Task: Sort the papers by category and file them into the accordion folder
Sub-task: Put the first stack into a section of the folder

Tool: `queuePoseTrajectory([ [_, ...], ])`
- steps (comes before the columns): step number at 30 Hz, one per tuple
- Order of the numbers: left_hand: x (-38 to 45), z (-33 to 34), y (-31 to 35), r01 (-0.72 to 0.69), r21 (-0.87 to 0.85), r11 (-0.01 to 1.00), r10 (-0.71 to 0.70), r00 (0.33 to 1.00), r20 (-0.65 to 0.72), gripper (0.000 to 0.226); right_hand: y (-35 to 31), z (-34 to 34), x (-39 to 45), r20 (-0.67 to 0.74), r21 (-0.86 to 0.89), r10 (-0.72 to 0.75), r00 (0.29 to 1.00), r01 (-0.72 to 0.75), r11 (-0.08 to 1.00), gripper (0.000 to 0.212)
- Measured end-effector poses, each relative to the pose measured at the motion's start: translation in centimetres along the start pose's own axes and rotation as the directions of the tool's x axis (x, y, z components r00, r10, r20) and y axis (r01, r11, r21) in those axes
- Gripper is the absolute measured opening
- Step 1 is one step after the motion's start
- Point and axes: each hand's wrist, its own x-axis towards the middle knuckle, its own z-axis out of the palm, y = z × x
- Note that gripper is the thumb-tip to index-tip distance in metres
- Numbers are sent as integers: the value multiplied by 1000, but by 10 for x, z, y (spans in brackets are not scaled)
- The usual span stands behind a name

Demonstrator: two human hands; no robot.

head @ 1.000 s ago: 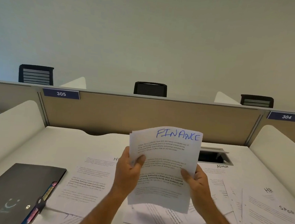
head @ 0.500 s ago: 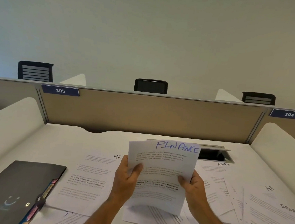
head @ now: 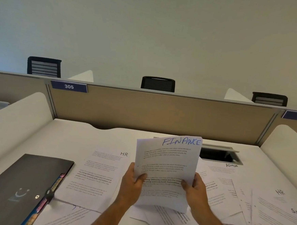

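Note:
I hold a thin stack of printed sheets headed FINANCE upright above the desk. My left hand grips its left edge, thumb on the front. My right hand grips the right edge the same way. A dark grey accordion folder lies closed at the lower left, coloured tabs showing along its right edge. An HR sheet lies flat beside the folder. More loose papers, marked ADMIN, HR and SPORTS, spread over the right side of the desk.
The white desk is bounded by a tan partition at the back and white curved dividers at both sides. An open cable hatch sits behind the held sheets. Black chair backs show beyond the partition.
Both hands have lowered the FINANCE sheets toward the desk and tilted them back slightly. The grip on the two edges is the same.

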Motion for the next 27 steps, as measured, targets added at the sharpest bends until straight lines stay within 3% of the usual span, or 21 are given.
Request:
queuePoseTrajectory([
  [4, -1, -6, -2, -8, -17, 1000, 8, 1000, 11, 25, -3, 4, 1, 60, 62, 84, 995, -88, 994, 40],
  [9, 3, -32, 7, 16, -1, 1000, -16, 999, 28, 27, -14, 11, 1, 216, 12, 89, 972, -94, 996, 31],
  [16, 16, -106, 18, 259, 90, 962, -264, 963, 48, 36, -19, 67, -2, 296, -121, 136, 946, -104, 987, 24],
  [19, 23, -156, 7, 283, 112, 952, -270, 955, -124, 38, -15, 98, -8, 320, -111, 197, 927, -169, 979, 26],
  [23, 19, -235, -18, 262, 317, 912, -96, 885, -455, 28, -8, 130, -19, 352, -110, 298, 887, -278, 954, 31],
  [25, 10, -274, -36, 347, 432, 832, -85, 851, -519, 30, -4, 144, -24, 355, -105, 317, 880, -299, 948, 37],
  [27, -4, -304, -55, 467, 582, 666, -130, 840, -526, 44, 1, 156, -28, 353, -105, 334, 874, -317, 942, 40],
])
